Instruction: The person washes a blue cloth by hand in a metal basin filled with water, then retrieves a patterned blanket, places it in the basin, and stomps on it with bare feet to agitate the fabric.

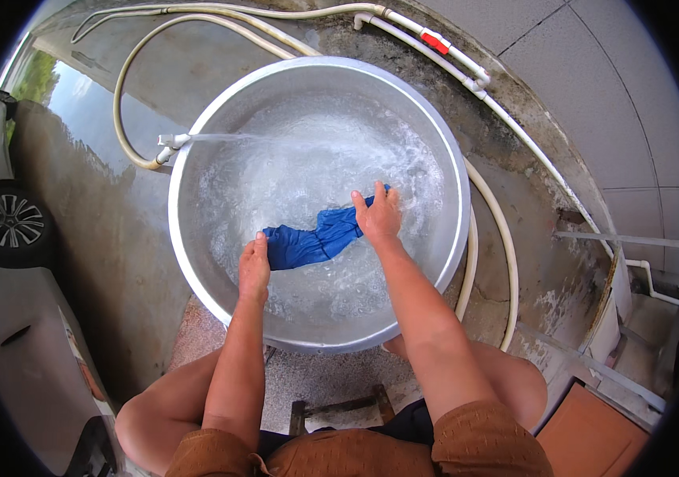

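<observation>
A wet blue cloth (pixel 315 241) stretches between my two hands over a large round metal basin (pixel 321 344) that holds water. My left hand (pixel 254 265) grips its left end, thumb on top. The cloth's right end, higher in the picture, is in my right hand (pixel 378 216), whose fingers are partly spread. Whether the cloth touches the water I cannot tell. From a white hose nozzle (pixel 173 143) at the basin's left rim, a jet of water shoots across to the right side, beyond the cloth, and stirs up the surface there.
A beige hose (pixel 120 101) loops on the wet concrete around the basin. White pipes (pixel 518 128) with a red-handled valve (pixel 435 42) run along a raised edge at the upper right. A car wheel (pixel 10 222) stands at the far left. Near my knees is a small stool (pixel 339 408).
</observation>
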